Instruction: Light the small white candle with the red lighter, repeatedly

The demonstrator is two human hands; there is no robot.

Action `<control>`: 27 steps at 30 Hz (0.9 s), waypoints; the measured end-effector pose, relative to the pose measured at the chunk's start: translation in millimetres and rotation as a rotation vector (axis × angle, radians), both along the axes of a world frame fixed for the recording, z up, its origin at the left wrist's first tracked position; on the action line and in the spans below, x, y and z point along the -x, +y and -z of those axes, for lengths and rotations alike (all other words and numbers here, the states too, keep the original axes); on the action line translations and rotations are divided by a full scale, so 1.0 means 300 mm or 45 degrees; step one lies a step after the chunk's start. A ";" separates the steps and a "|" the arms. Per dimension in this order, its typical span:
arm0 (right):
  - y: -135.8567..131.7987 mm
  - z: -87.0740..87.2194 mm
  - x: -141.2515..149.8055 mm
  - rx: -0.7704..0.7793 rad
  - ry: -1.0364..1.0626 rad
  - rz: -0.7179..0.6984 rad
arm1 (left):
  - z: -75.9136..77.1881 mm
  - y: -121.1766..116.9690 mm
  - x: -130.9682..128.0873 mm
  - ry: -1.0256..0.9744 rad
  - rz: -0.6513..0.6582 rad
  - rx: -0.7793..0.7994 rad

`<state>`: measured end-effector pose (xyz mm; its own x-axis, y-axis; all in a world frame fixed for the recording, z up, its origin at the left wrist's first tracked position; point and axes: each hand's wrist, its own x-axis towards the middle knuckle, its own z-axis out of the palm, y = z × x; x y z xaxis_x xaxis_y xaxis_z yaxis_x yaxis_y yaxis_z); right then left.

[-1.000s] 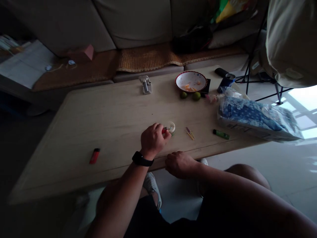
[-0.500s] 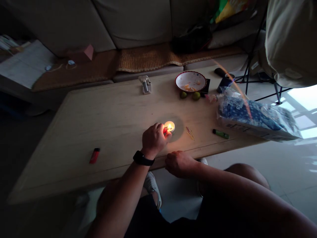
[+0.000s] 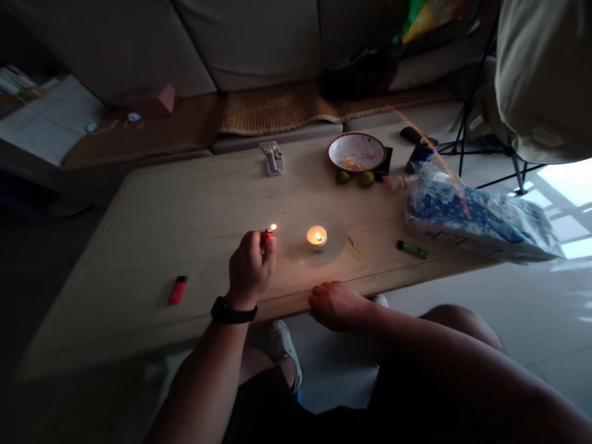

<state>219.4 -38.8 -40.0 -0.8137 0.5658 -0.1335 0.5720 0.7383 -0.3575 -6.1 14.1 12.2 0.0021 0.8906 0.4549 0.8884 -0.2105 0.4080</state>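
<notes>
A small tea-light candle [image 3: 317, 238] burns on the pale wooden table [image 3: 176, 228], its flame lit. My left hand [image 3: 252, 268], with a black watch on the wrist, grips a red lighter [image 3: 268, 234] a little to the left of the candle. A small flame stands at the lighter's tip, clear of the wick. My right hand [image 3: 337, 306] rests on the table's near edge, fingers curled and holding nothing.
Another red lighter [image 3: 176, 290] lies left. A green lighter [image 3: 412, 250] and several thin sticks [image 3: 354, 248] lie right. Further back are a plate with food scraps [image 3: 356, 152], two limes [image 3: 354, 178], a blue can [image 3: 423, 154] and a blue-patterned plastic package [image 3: 476, 219].
The candle has been lit since the earliest frame. My left hand has moved left, away from the candle, with the lighter still burning. The room looks darker. My right hand has not moved.
</notes>
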 end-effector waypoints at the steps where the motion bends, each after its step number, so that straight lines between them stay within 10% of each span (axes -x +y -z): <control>1: 0.000 0.002 0.000 -0.001 0.004 0.004 | -0.001 -0.003 0.017 -0.022 -0.038 -0.013; 27: 0.001 0.008 0.002 -0.030 0.027 0.002 | 0.028 -0.026 0.100 -0.215 -0.124 0.013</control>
<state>218.8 -38.4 -42.3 -0.8151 0.5701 -0.1028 0.5660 0.7457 -0.3516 -36.1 6.4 3.8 -0.1601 0.8873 0.4325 0.8233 -0.1217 0.5545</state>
